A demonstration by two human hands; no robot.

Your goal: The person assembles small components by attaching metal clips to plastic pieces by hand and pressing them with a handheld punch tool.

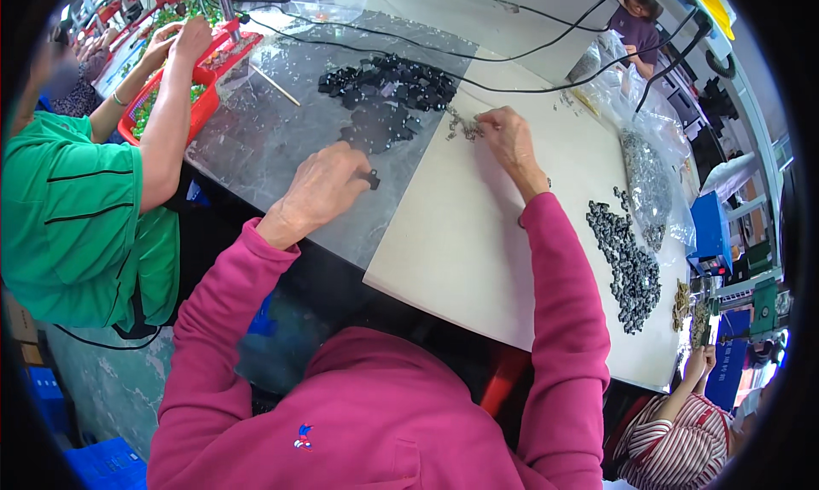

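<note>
My left hand (322, 188) is closed round a small black plastic part (370, 179), whose end sticks out past the fingertips, above the grey tabletop. Farther off lies a heap of flat black plastic parts (397, 82), with more of them spread on its near side. My right hand (509, 140) has thumb and fingers pinched together at a small scatter of tiny metal pieces (463, 127) on the cream board (452, 226). Whatever is between those fingertips is too small to make out.
Dark metal parts (627, 260) lie piled at the right, beside a clear plastic bag (646, 179) of small parts. Black cables (512, 89) cross the far side. At the left, a person in green works over a red basket (202, 110); a thin stick (275, 85) lies near it.
</note>
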